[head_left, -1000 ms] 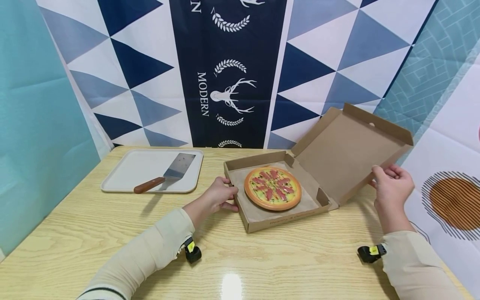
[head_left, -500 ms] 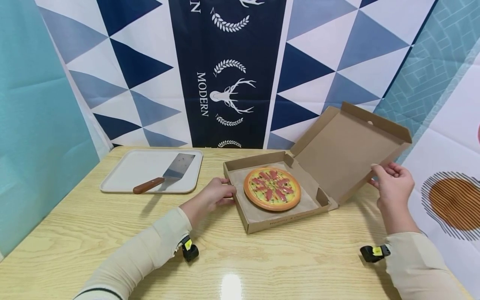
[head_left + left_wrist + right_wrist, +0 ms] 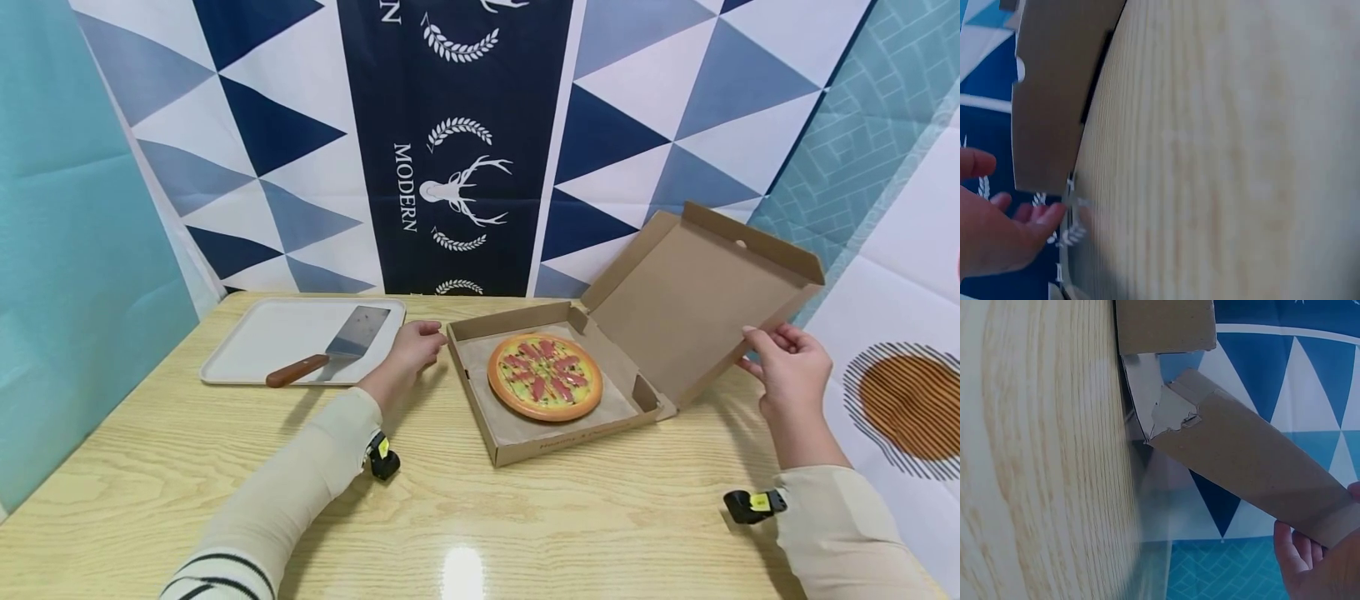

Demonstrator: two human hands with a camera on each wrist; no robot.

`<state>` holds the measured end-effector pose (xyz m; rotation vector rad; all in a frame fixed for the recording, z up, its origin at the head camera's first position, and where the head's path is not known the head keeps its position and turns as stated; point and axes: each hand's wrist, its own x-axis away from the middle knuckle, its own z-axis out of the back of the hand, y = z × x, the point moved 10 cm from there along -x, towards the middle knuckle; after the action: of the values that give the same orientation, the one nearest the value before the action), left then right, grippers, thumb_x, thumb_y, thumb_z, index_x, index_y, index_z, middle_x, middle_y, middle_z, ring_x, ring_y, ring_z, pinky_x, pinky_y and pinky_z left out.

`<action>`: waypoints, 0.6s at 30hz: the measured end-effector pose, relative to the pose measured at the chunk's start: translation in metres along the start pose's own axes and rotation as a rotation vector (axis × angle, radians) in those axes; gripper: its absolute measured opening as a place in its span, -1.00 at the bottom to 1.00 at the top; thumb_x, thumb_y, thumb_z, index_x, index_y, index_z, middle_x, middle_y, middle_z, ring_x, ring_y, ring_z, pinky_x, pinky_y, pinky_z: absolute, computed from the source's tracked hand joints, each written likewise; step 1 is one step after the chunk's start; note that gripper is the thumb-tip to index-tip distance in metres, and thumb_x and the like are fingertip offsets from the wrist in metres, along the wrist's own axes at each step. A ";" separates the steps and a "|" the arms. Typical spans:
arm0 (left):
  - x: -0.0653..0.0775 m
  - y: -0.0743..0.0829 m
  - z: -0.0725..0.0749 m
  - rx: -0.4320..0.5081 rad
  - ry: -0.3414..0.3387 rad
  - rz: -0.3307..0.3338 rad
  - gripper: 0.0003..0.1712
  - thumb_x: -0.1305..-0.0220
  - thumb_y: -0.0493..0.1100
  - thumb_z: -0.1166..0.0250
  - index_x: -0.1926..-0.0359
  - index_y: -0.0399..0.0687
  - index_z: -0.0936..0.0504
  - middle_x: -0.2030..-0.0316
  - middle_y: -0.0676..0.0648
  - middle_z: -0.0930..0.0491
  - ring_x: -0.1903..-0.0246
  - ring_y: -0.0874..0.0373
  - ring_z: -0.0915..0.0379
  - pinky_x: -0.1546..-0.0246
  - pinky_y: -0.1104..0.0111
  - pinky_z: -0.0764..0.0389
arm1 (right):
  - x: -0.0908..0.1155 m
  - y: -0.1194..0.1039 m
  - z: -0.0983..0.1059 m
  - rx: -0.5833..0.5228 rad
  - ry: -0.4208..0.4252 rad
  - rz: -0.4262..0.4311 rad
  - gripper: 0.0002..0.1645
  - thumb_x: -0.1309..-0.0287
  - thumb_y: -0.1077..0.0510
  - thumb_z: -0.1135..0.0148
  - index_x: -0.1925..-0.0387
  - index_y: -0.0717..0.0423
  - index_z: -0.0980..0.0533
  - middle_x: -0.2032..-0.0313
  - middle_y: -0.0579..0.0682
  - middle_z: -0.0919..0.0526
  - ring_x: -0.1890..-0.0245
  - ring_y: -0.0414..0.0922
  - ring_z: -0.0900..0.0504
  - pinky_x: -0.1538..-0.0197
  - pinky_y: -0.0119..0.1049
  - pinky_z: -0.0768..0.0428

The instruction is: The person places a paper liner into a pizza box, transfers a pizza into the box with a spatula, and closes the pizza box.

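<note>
A cardboard pizza box lies on the table with its lid raised and leaning back to the right. Inside it, on brown paper, sits a round pizza with pink strips on yellow topping. My right hand pinches the lid's near side edge; in the right wrist view thumb and fingers sit on either side of the lid wall. My left hand is off the box, just left of its far left corner, fingers loosely bent with nothing between them. In the left wrist view it is beside the box wall.
A white tray stands at the back left of the wooden table. Across it rests a metal spatula, its brown wooden handle reaching past the near rim. A patterned cloth hangs behind the table.
My left hand has let go of the box's left wall and moved away, toward the far left corner. My right hand keeps its hold on the lid, which stays almost still.
</note>
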<state>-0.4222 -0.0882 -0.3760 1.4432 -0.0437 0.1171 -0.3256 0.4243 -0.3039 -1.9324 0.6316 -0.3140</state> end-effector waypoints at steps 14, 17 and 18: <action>-0.025 0.000 -0.006 0.034 -0.088 -0.022 -0.39 -0.32 -0.24 -0.24 -0.34 -0.33 -0.33 -0.24 -0.25 -0.40 -0.20 -0.05 -0.38 -0.19 0.17 -0.44 | 0.000 -0.003 -0.004 -0.046 -0.082 0.022 -0.76 -0.04 0.43 -0.37 0.30 0.20 -0.49 0.42 -0.03 -0.48 0.53 -0.22 -0.61 0.57 -0.29 -0.64; -0.028 0.001 -0.011 0.045 -0.129 -0.023 -0.39 -0.33 -0.26 -0.23 -0.35 -0.34 -0.32 -0.27 -0.26 -0.38 -0.24 -0.07 -0.36 -0.21 0.18 -0.42 | -0.001 -0.004 -0.003 -0.059 -0.089 0.018 -0.78 -0.04 0.42 -0.38 0.31 0.21 -0.49 0.44 -0.02 -0.48 0.56 -0.20 -0.62 0.57 -0.27 -0.65; -0.029 0.001 -0.012 0.048 -0.143 -0.027 -0.39 -0.33 -0.27 -0.22 -0.35 -0.35 -0.31 -0.28 -0.27 -0.37 -0.24 -0.07 -0.35 -0.22 0.19 -0.41 | -0.001 -0.004 -0.003 -0.056 -0.088 0.016 -0.77 -0.04 0.42 -0.38 0.31 0.21 -0.49 0.44 -0.02 -0.48 0.56 -0.20 -0.62 0.57 -0.27 -0.65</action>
<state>-0.4515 -0.0773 -0.3795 1.4976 -0.1393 -0.0075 -0.3270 0.4238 -0.2992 -1.9828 0.6028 -0.2019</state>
